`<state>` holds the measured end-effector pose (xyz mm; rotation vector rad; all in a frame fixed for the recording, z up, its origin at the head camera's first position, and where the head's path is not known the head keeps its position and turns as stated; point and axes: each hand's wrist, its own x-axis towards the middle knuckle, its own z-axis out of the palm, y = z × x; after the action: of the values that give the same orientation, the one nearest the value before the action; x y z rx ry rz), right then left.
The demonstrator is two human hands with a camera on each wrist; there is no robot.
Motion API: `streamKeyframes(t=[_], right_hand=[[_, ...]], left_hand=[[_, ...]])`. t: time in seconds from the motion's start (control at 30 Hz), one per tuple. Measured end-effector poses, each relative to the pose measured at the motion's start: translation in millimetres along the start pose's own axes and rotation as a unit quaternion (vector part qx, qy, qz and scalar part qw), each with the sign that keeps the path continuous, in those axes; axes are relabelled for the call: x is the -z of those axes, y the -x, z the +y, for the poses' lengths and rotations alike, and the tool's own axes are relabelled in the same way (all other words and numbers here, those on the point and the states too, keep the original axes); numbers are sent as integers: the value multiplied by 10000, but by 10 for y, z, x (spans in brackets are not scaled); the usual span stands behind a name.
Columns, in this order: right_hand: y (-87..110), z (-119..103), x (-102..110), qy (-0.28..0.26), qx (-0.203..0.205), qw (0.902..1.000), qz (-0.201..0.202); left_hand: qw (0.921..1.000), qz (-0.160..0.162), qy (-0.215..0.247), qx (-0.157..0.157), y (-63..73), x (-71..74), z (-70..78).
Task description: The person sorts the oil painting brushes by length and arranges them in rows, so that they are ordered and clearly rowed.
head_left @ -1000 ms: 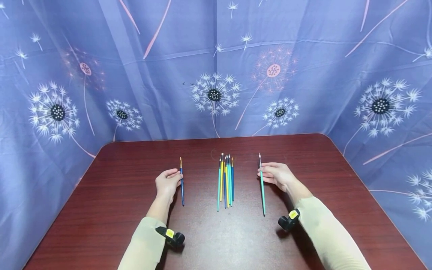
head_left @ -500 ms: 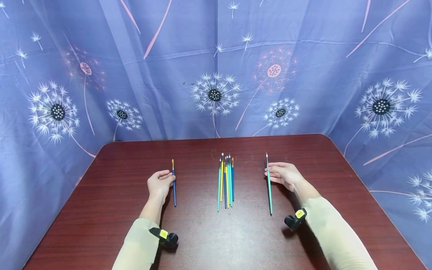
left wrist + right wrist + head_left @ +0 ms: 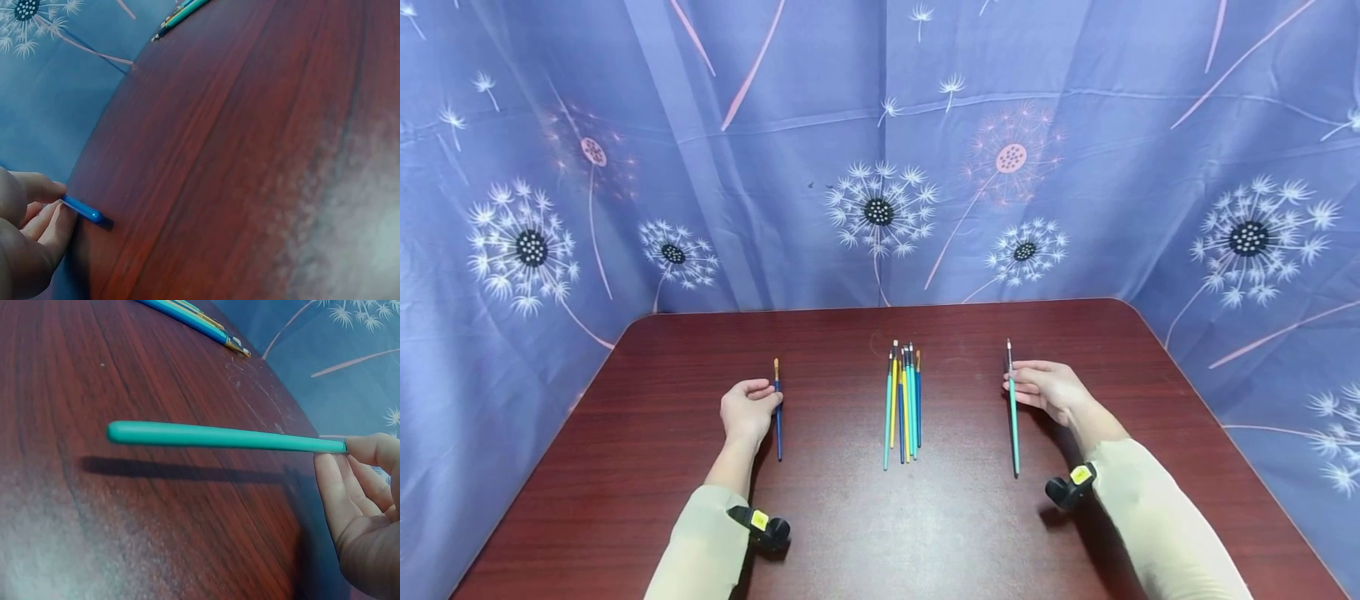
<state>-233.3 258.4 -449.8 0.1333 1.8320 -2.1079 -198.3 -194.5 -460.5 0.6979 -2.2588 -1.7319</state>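
My left hand (image 3: pixel 748 411) pinches a blue paintbrush (image 3: pixel 778 433) with an orange bristle tip, left of the middle of the table. In the left wrist view the end of its blue handle (image 3: pixel 84 209) sticks out past the fingertips, close over the wood. To the right, my right hand (image 3: pixel 1051 390) pinches a teal paintbrush (image 3: pixel 1014 425) near its ferrule, bristles pointing away from me. The right wrist view shows the teal handle (image 3: pixel 219 436) held above its shadow. Between the hands lies a bundle of several teal, yellow and blue paintbrushes (image 3: pixel 902 408).
The dark red wooden table (image 3: pixel 880 533) has rounded far corners. A blue curtain (image 3: pixel 760 208) with dandelion prints hangs behind and along both sides. Each sleeved wrist wears a black camera (image 3: pixel 767 529).
Both hands have moved apart: the left one leftward with the blue paintbrush, the right one rightward with the teal paintbrush. The bundle in the middle stays put.
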Motion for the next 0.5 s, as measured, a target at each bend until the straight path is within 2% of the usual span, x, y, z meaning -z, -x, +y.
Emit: streamKeyframes(t=[0.27, 0.5], right_hand=[[16, 10, 55, -10, 4, 10000, 11], [6, 35, 84, -7, -12, 10000, -54]], left_hand=[[9970, 255, -704, -186, -45, 49, -28], [9891, 341, -1290, -615, -51, 74, -36]])
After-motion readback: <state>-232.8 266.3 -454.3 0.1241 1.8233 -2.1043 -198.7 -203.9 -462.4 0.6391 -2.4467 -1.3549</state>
